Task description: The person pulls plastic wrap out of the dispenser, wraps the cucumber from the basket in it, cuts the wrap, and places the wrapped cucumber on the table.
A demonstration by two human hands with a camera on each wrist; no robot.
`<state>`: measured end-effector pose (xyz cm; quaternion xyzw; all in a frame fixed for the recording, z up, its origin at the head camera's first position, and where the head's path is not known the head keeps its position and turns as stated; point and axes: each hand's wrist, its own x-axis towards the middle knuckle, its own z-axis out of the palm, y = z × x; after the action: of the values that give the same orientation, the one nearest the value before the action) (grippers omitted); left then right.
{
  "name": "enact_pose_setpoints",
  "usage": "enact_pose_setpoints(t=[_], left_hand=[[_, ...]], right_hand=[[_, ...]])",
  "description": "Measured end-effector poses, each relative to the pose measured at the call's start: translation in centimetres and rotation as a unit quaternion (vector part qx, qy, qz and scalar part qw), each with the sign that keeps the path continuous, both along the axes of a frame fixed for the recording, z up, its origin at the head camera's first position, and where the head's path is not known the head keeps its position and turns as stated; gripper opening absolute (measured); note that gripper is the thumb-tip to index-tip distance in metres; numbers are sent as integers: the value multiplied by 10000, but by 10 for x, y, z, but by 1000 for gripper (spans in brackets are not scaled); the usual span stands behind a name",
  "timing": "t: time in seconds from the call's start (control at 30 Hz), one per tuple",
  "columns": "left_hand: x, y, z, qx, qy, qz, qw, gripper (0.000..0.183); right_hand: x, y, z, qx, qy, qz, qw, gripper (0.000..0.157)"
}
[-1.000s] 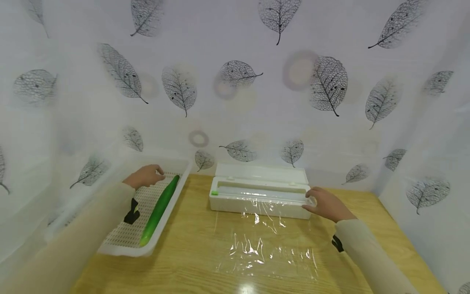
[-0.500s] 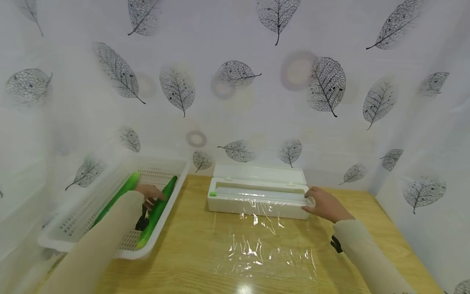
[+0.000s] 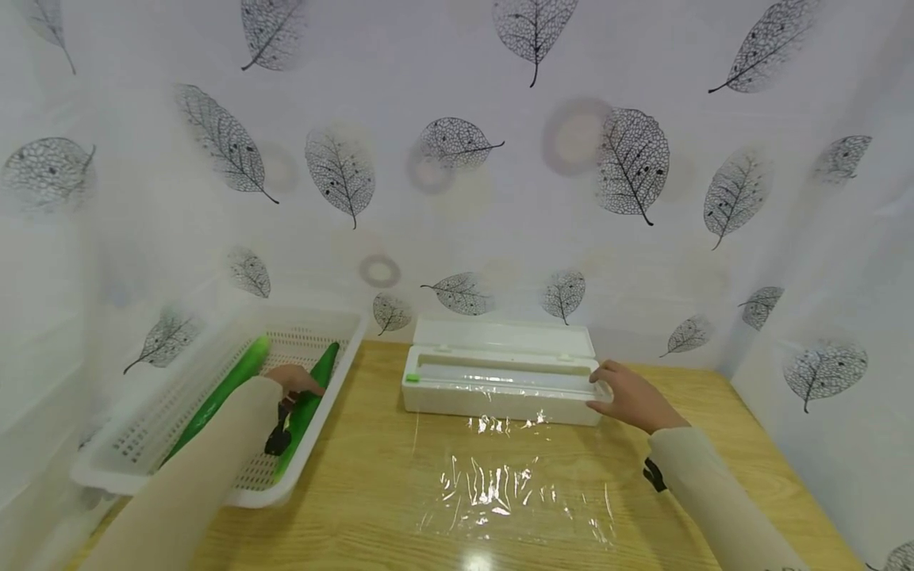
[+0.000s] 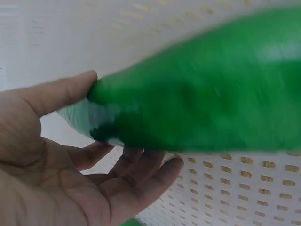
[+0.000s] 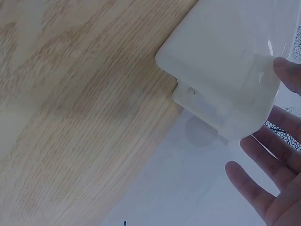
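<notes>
A white curtain printed with grey leaves hangs behind a wood-grain desk. In the head view, a white slotted basket sits at the left, and two cucumbers lie inside it. The left hand is over the right-hand cucumber, which lies along the basket's right wall, its long axis slanting from near left to far right. The other cucumber lies on the hand's far side, nearly parallel. The left hand is plainly the nearer one; the right hand is well apart, at the right end of a long white box with its lid raised at the back. The box runs across the desk, so the cucumber points roughly away from the person while the box lies crosswise. Clear film spreads from the box toward the person, to the right of the basket.

In the left wrist view, the left hand holds the cucumber between the thumb above and the fingers below; blur hides whether it is lifted off the basket's floor.

In the right wrist view, the right hand grips the box's end between thumb and fingertips, one finger standing off it.
</notes>
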<state>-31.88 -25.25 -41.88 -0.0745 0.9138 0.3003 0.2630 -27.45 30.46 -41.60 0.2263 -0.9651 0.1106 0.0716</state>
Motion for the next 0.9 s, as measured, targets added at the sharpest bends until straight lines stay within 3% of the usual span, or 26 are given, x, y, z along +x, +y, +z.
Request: enact_pose_setpoints(t=[0.2,0.33,0.53,0.7,0.9], left_hand=[[3,-1,11,280,23,92,9996,57],[5,-3,22,537,95,180,9984,70],[9,-3,41,906,802,162,9925,74],[15,6,70,491,1639,-208,9850,69],[22,25,101,-398,2514,-668,9648,68]], right_hand=[[-1,0,0,-11,0,33,10000,38],[-1,0,0,-16,-34,13,10000,39],[0,-1,2,22,-9,-7,10000,41],[0,-2,3,89,-19,0,10000,44],[0,-2,4,81,-149,-80,9998,51]])
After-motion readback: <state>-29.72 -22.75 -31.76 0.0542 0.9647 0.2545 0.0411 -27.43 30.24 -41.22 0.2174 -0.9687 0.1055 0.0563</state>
